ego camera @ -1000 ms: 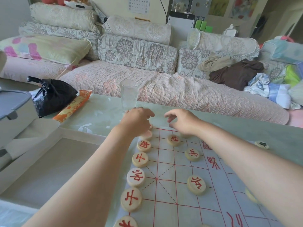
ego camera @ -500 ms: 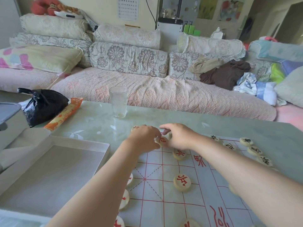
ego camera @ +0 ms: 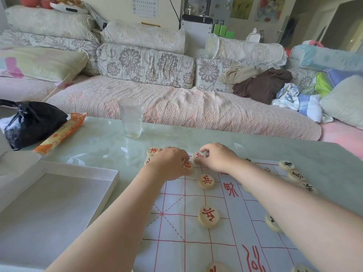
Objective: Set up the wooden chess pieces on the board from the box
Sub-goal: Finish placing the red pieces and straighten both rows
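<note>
Head camera shows you seating red pieces along the far edge of the board. Your left hand curls over a red-marked piece, fingers closed onto it; your right hand pinches another piece. Next, I'd judge, settle each on its intersection. The empty box lies left.

A home living room: a long sofa with a quilted pink cover and floral cushions faces a glass-topped table. Loose clothes lie heaped on the sofa, and a wall calendar hangs behind it.
</note>
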Motion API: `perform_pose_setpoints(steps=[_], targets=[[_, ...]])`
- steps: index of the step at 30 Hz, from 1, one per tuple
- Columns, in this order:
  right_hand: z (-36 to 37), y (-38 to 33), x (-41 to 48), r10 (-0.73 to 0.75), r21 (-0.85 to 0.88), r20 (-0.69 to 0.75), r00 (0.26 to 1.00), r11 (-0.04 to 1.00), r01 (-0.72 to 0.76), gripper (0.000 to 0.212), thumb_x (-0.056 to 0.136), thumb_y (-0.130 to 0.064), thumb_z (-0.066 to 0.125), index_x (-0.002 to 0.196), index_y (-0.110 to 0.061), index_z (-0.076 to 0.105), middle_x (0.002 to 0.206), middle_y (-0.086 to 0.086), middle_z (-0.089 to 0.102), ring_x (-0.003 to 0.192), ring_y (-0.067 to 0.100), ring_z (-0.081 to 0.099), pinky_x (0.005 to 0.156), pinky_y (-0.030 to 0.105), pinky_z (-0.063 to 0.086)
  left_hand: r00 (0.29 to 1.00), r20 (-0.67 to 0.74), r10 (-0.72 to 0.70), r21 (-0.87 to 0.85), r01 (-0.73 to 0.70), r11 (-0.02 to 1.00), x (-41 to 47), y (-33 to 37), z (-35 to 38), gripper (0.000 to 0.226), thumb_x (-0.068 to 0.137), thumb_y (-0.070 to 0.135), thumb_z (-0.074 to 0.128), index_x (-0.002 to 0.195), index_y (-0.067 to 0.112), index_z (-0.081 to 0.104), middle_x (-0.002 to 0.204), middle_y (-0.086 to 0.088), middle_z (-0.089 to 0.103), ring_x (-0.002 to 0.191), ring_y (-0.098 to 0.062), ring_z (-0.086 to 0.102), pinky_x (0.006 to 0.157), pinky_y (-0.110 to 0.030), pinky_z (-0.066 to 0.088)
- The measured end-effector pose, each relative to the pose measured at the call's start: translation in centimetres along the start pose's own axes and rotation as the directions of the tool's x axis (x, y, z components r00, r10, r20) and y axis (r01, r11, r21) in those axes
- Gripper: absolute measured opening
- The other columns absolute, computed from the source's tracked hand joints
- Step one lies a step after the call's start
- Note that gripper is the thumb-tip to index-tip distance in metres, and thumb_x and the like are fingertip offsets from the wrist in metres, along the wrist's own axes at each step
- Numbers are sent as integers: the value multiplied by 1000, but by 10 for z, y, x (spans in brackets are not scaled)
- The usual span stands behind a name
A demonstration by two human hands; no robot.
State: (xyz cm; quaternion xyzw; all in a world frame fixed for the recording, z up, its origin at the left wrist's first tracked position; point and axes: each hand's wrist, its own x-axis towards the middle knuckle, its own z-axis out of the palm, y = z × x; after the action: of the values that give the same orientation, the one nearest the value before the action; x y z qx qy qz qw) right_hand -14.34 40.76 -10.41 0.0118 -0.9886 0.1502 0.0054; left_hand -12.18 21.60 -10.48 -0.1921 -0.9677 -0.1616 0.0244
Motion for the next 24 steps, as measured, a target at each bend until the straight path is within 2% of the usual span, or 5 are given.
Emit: perform_pose_setpoints(steps=[5, 9, 15, 21, 24], targets=[[-3, 2, 1, -19, -4, 29, 999, 1000, 19, 45, 79, -65, 64, 110, -34, 65, 118, -3, 62, 105, 20, 59, 83, 31, 46, 1000, 5, -15, -45, 15, 999, 1, -2, 1, 47, 79, 47, 67, 124, 33, 59, 122, 8, 62, 113, -18, 54, 92, -30, 41], [-8, 1, -6, 45, -179, -30, 999, 983, -50, 74, 71, -82, 54, 119, -25, 62, 123, -2, 56, 114, 25, 57, 88, 35, 45, 1000, 10, -16, -45, 17, 999, 0, -1, 0, 50, 79, 47, 67, 126, 33, 58, 120, 11, 63, 114, -17, 53, 93, -30, 41], [-11, 8, -3, -137, 12, 75, 988, 991, 136, 43, 86, -29, 66, 128, -35, 60, 128, -8, 57, 120, 17, 54, 95, 29, 46, 1000, 24, -11, -31, 11, 999, -1, -1, 0, 54, 80, 47, 66, 130, 31, 54, 122, 9, 62, 114, -18, 53, 97, -33, 40], [-14, 5, 2, -24, -124, -7, 1000, 992, 23, 64, 71, -69, 67, 124, -34, 60, 122, -8, 59, 117, 17, 55, 98, 34, 44, 999, 34, 2, 0, -2, 1000, 0, -1, 0, 47, 82, 47, 62, 125, 29, 60, 122, 3, 61, 112, -21, 54, 98, -36, 42], [-9, 3, -1, -107, -41, 18, 994, 993, 108, 62, 84, -55, 65, 139, -31, 50, 132, -6, 52, 125, 18, 50, 103, 31, 39, 999, 37, 10, -3, -10, 1000, 0, -1, 0, 42, 83, 46, 60, 120, 25, 62, 117, 1, 61, 110, -23, 54, 96, -38, 43]])
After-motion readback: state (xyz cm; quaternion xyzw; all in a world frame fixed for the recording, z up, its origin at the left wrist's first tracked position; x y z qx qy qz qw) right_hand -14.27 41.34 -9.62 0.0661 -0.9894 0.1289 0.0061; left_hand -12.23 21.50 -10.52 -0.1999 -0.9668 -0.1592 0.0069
